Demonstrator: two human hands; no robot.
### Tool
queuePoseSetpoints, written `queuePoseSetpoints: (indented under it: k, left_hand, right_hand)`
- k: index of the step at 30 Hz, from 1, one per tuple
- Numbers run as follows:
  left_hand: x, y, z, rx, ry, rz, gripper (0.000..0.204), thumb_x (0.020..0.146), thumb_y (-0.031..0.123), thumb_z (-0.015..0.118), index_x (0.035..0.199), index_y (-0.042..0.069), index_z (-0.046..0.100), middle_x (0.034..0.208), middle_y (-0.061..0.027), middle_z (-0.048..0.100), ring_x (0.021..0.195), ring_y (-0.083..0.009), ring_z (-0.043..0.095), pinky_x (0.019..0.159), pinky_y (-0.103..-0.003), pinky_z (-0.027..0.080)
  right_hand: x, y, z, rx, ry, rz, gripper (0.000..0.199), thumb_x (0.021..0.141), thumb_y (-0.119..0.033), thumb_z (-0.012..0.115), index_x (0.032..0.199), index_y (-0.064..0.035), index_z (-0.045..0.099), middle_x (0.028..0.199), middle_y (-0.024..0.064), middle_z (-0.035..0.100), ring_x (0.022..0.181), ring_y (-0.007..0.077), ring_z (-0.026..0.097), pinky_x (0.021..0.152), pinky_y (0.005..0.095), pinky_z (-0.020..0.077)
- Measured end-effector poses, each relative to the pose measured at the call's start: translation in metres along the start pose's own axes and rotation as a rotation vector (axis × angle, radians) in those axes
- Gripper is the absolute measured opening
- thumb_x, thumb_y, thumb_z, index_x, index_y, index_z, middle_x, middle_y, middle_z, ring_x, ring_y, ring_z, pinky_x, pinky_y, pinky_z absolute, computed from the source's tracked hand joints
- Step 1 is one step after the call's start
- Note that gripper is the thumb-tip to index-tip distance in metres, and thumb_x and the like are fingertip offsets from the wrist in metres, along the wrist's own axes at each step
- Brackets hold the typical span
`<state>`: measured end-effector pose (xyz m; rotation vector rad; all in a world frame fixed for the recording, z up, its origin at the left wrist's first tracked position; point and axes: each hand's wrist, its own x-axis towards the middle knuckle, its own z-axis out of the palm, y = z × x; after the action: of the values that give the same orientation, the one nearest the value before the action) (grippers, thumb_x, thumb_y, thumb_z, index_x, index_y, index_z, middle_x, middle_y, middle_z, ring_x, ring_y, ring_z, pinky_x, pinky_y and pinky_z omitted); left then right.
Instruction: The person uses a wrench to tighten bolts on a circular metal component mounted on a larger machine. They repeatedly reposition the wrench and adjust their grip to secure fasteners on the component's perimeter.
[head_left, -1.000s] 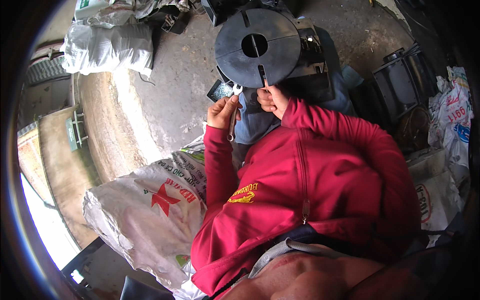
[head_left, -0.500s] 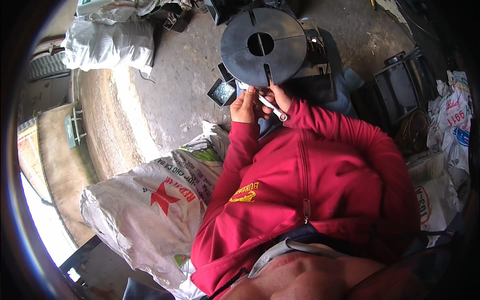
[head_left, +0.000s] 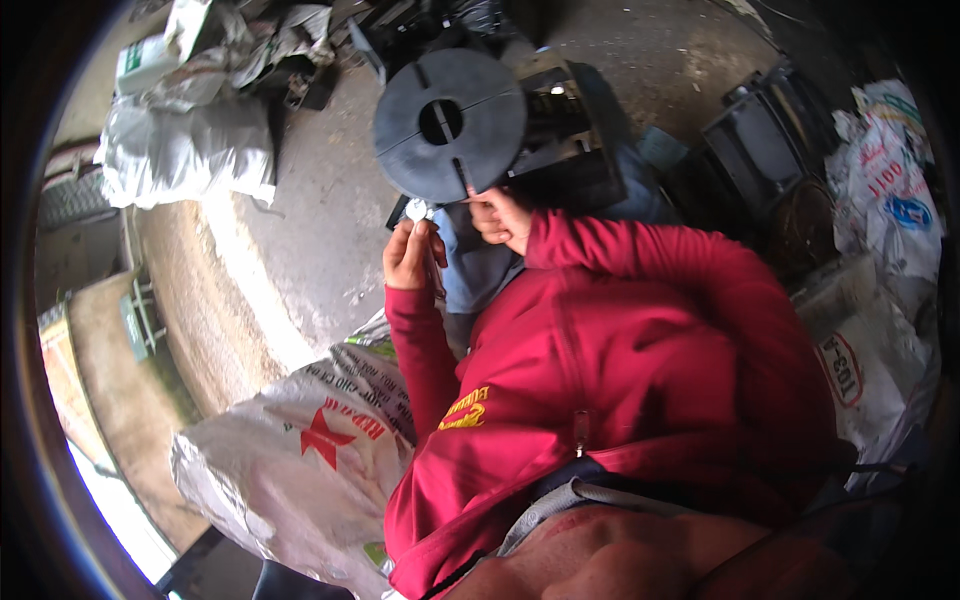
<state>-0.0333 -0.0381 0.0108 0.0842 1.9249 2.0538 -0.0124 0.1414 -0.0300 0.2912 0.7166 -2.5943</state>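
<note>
Pinching the wrench point(head_left: 417, 210) between thumb and fingers, the left hand point(head_left: 408, 255) sits just off the disc's point(head_left: 485, 140) near-left edge, with the wrench's upper end pointing up at the disc. Right hand point(head_left: 502, 220) comes in from the right, fingers curled, right at the disc's near edge by the slot point(head_left: 461, 172); honestly can't tell what it's gripping there. Compared with 0.5 s ago, the left hand's pulled left along the disc's near side, so the 2 hands are apart now.
</note>
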Motion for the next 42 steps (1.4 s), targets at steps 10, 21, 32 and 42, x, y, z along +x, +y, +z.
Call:
queuePoseSetpoints:
  k: [10, 21, 32, 42]
  left_hand:
    - [-0.018, 0.022, 0.071, 0.481, -0.251, 0.541, 0.010, 0.075, -0.005, 0.071, 0.084, -0.001, 0.067, 0.073, -0.0063, 0.062, 0.062, -0.0141, 0.054, 0.058, -0.025, 0.043]
    - [-0.005, 0.010, 0.131, 1.032, -0.353, 0.590, 0.027, 0.075, 0.014, 0.074, 0.102, 0.014, 0.068, 0.097, -0.0083, 0.065, 0.078, -0.0266, 0.067, 0.065, -0.035, 0.055]
    - [0.012, -0.011, 0.129, 0.455, -0.328, 0.334, 0.014, 0.080, 0.004, 0.071, 0.093, 0.002, 0.064, 0.081, -0.0090, 0.066, 0.069, -0.0174, 0.065, 0.065, -0.027, 0.051]
    - [0.024, -0.007, 0.115, -0.081, -0.274, -0.010, 0.011, 0.086, -0.001, 0.064, 0.097, -0.002, 0.064, 0.084, -0.0080, 0.067, 0.066, -0.0121, 0.062, 0.057, -0.021, 0.046]
  right_hand:
    - [-0.083, -0.055, -0.032, 0.327, -0.051, 0.243, 0.067, 0.095, -0.051, 0.036, 0.134, 0.0034, 0.045, 0.127, 0.0141, 0.056, 0.120, 0.0250, 0.052, 0.101, 0.0400, 0.0408]
    - [-0.089, -0.050, -0.039, 0.477, 0.006, 0.079, 0.062, 0.090, -0.054, 0.051, 0.121, 0.0000, 0.056, 0.114, 0.0117, 0.060, 0.107, 0.0250, 0.056, 0.099, 0.0431, 0.0409]
    - [-0.074, -0.032, -0.076, 0.537, -0.405, -0.109, 0.050, 0.098, -0.037, 0.042, 0.131, 0.0008, 0.049, 0.116, 0.0078, 0.060, 0.100, 0.0150, 0.056, 0.097, 0.0345, 0.0403]
    - [-0.095, -0.053, -0.044, 0.337, 0.058, -0.140, 0.043, 0.096, -0.033, 0.048, 0.123, -0.0006, 0.055, 0.112, 0.0106, 0.063, 0.095, 0.0211, 0.062, 0.095, 0.0383, 0.0488]
